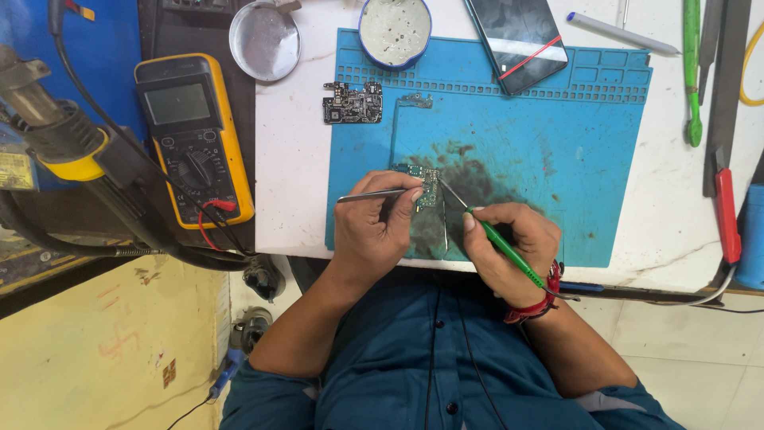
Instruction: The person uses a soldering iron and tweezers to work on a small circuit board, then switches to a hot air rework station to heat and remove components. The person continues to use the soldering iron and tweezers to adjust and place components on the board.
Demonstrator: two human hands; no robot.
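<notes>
Where the bench runs from its left edge, a grey hot-air handpiece [48,119] with a yellow collar lies over a blue surface, its hose trailing down. Next, a yellow multimeter [193,135] sits face up, red and black leads plugged at its foot. A round metal lid [264,40] and a blue-rimmed tin [395,30] stand along the top edge, the tin overlapping the blue mat [557,143]. A dark circuit board [352,102] lies at the mat's upper left corner, apart from the hands.

Left hand [374,227]: fingers clenched around metal tweezers [370,194], which lie nearly level, handle end pointing left, tips toward the small board [427,185] just beyond the fingertips.

Small board: rests on the mat's scorched dark patch, between the two hands, long axis roughly up and down in the view. It lies right of the left fingertips and up-left of the right hand; the left hand is nearer, touching or almost touching it.

Right hand [509,247]: fingers grasping a green-handled probe [509,253] pen-style, its thin metal shaft slanting up-left to meet the small board's right edge. A red thread band circles the wrist.

Further right: a dark phone [517,36] lies tilted over the mat's top edge, a grey pen [621,32] beside it, then a green tool [692,72] and a red-handled tool [726,207] on the white table [684,215].
</notes>
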